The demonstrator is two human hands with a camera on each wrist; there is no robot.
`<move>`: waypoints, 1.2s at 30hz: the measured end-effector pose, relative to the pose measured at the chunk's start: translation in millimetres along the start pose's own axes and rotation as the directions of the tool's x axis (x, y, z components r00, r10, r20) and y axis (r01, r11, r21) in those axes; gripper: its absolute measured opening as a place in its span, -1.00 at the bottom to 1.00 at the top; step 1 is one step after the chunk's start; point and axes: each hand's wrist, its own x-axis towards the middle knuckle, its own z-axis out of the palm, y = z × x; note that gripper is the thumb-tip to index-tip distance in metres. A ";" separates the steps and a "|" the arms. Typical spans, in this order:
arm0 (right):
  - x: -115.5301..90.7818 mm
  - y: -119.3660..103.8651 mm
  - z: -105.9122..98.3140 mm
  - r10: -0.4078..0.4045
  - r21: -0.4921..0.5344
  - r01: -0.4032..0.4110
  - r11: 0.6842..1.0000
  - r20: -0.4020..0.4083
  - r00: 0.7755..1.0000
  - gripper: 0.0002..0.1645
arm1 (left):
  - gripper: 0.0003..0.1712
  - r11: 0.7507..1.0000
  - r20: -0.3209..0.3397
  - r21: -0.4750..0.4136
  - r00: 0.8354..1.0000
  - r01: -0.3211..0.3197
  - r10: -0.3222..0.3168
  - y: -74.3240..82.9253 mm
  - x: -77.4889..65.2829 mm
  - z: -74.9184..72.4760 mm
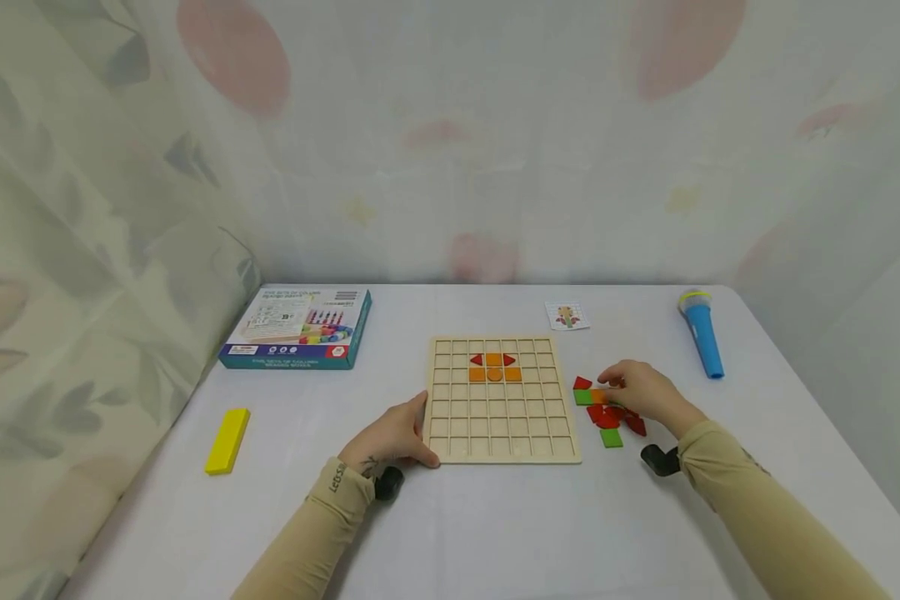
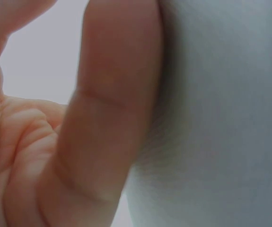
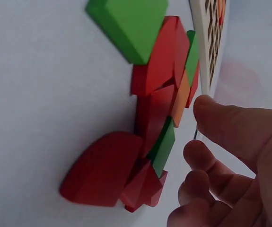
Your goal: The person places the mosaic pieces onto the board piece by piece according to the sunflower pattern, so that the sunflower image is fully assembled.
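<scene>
A square wooden grid board (image 1: 498, 450) lies flat at the middle of the table. Orange pieces (image 1: 493, 375) and two red triangles (image 1: 509, 361) sit in its upper cells. My left hand (image 1: 393, 435) rests at the board's near left corner, thumb and fingers spread along the edge. In the left wrist view the thumb (image 2: 112, 94) hides most of the scene. To the right of the board, my right hand (image 1: 641, 390) hovers over loose red pieces (image 3: 102, 170), green pieces (image 3: 131, 26) and an orange square (image 3: 180, 99). Its thumb and forefinger are apart, with no piece visibly between them.
A small picture card (image 1: 567, 316) lies behind the board. At the back left is a flat printed box (image 1: 296, 327), with a yellow block (image 1: 227, 441) in front of it. A blue toy microphone (image 1: 703, 337) lies at the right. Curtains (image 1: 495, 150) hang behind the table.
</scene>
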 end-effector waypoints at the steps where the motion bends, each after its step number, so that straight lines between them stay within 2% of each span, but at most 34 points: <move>1: 1.0 1.1 1.7 -0.005 -0.012 0.006 1.000 0.008 1.000 -0.62 | 0.42 1.000 0.002 0.005 1.000 0.001 -0.001 -0.5 0.3 0.1; 7: 5.3 5.1 5.1 -0.022 -0.045 0.024 0.999 0.046 0.999 -0.65 | 0.42 1.000 -0.005 0.020 1.000 -0.003 0.003 -1.3 0.7 0.1; 11: 6.5 5.4 4.7 -0.031 -0.052 0.034 0.998 0.044 0.999 -0.72 | 0.42 1.000 -0.003 0.012 1.000 0.004 -0.004 -0.6 0.4 0.4; 15: 6.2 0.5 2.6 -0.016 -0.023 0.018 1.000 0.061 0.998 -0.87 | 0.42 1.000 -0.005 0.002 1.000 0.015 -0.015 -0.4 0.8 0.2; 17: 5.0 -4.7 -1.1 -0.003 -0.004 0.003 1.000 0.076 0.997 -0.86 | 0.43 1.000 -0.005 0.000 1.000 0.014 -0.014 -0.8 0.8 0.2; 20: 2.7 -17.5 -10.2 -0.020 0.028 0.018 0.999 0.060 0.998 -0.85 | 0.43 1.000 -0.004 -0.004 1.000 0.012 -0.012 -1.6 0.7 0.4; 23: 2.7 -35.2 -18.9 -0.056 0.088 0.056 0.995 -0.003 0.998 -0.88 | 0.43 1.000 -0.004 -0.008 1.000 0.006 -0.006 -2.4 1.1 0.5; 26: 6.5 -55.1 -20.1 -0.084 0.174 0.092 0.980 -0.051 0.995 -0.80 | 0.43 1.000 -0.004 -0.006 1.000 0.007 -0.007 -2.5 1.3 0.6; 30: 14.7 -80.5 -8.2 -0.092 0.278 0.107 0.955 -0.066 0.994 -0.71 | 0.43 1.000 -0.005 -0.007 1.000 0.016 -0.016 -0.6 0.1 1.2; 36: 31.8 -108.3 24.0 -0.059 0.394 0.077 0.916 -0.058 0.997 -0.69 | 0.43 1.000 -0.011 0.008 1.000 0.000 0.000 1.0 -1.3 0.9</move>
